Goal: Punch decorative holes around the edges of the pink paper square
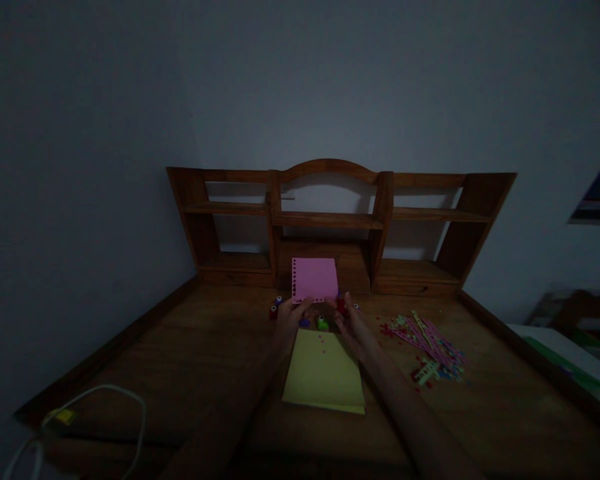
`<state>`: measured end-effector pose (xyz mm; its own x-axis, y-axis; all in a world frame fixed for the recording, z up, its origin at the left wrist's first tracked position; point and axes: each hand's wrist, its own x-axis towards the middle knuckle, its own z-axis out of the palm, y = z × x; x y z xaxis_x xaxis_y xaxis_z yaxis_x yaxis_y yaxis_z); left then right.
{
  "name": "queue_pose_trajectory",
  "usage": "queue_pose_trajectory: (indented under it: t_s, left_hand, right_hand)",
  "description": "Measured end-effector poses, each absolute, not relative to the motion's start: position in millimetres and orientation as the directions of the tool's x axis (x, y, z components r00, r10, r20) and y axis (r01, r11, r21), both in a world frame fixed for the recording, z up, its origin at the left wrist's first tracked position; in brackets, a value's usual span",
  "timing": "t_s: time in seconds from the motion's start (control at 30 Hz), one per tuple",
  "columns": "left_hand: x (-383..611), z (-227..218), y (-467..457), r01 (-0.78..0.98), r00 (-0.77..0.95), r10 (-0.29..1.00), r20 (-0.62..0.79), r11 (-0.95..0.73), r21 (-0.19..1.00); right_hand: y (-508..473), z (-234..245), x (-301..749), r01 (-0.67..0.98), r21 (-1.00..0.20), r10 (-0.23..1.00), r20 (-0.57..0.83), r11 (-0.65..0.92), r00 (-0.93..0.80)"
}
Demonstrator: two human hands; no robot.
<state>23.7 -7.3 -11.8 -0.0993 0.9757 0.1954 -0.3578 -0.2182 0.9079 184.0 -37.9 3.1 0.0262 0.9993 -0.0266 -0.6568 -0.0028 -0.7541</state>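
My left hand (pixel 291 319) pinches the lower left corner of a pink paper sheet (pixel 315 279) and holds it upright; small holes run along its left and bottom edges. My right hand (pixel 351 321) is closed on a small red hole punch (pixel 341 305) at the sheet's lower right corner. Below both hands a yellow paper pad (pixel 324 373) lies flat on the wooden desk (pixel 195 360) with a few tiny punched bits on it. Small purple, green and red punches (pixel 322 324) sit between the hands.
A pile of several coloured paper strips and punched scraps (pixel 433 347) lies right of my right hand. A wooden shelf unit (pixel 330 220) stands at the back of the desk. A white cable (pixel 100 400) loops at the front left.
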Motion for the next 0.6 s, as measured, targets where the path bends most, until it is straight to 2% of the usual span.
queue_pose_trajectory:
  t_s: [0.23,0.4,0.6]
  left_hand:
    - [25.5,-7.2,-18.1,-0.256,-0.052,0.972,0.228,-0.234,0.938]
    - [31.1,-1.0,-25.5,-0.286,-0.151,0.96,0.237,-0.271,0.919]
    - [26.1,0.0,-22.1,-0.184,-0.188,0.956,0.225,-0.259,0.948]
  right_hand:
    - [-41.3,5.8,180.1,-0.586,-0.81,0.999,0.013,0.036,0.043]
    - [-38.3,-1.6,179.2,-0.557,-0.828,0.997,0.078,0.069,0.007]
    - [-33.8,-6.7,178.6,-0.507,-0.857,0.993,0.118,0.094,-0.015]
